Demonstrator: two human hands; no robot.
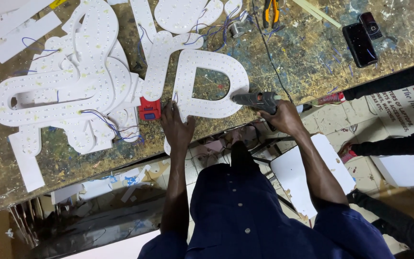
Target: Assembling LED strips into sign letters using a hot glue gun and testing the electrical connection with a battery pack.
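Note:
A white sign letter with a closed loop, dotted with small lights, lies at the near edge of the paint-stained workbench. My left hand presses flat on the letter's lower stem, beside a small red box. My right hand grips a grey glue gun, whose nozzle touches the letter's right curve. Thin blue wires trail from neighbouring letters.
Several more white lit letters are piled at the left of the bench. Orange-handled pliers and two dark phones lie at the back. White offcuts litter the floor below. Another person's dark-clad limbs are at the right.

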